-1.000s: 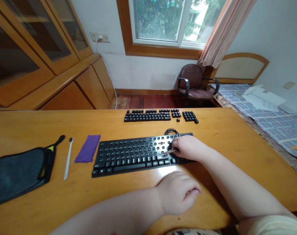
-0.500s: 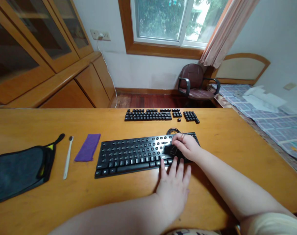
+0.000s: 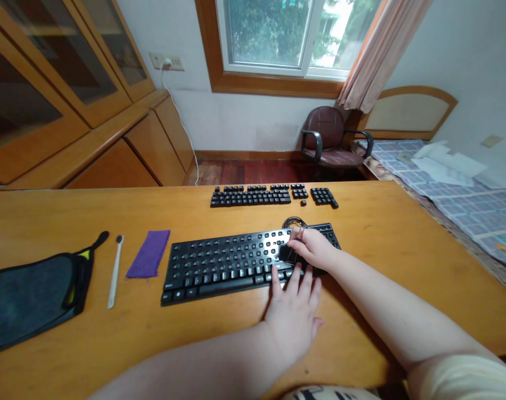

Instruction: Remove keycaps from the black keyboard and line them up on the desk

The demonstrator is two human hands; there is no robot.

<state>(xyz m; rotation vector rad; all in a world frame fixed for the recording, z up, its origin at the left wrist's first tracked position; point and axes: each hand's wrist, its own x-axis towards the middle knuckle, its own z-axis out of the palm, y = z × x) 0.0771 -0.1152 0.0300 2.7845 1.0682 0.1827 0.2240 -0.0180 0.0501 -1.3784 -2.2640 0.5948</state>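
Observation:
A black keyboard lies on the wooden table with most upper keycaps off and the lower rows still fitted. My left hand is spread, its fingertips on the keyboard's near edge, right of the space bar. Over the right part of the keyboard, my right hand is closed in a pinch. Thin wire prongs of what looks like a keycap puller show below its fingers; the grip end is hidden. Loose keycaps lie sorted in rows behind the keyboard, with number-pad keycaps at their right.
Left of the keyboard lie a purple cloth, a white toothbrush with a dark head, and a dark grey pouch. A coiled cable sits behind the keyboard. Beyond the table stand a chair and a bed.
The view has shifted slightly. My right hand has made only a small movement over the same keys; my left hand stays at the keyboard's near edge.

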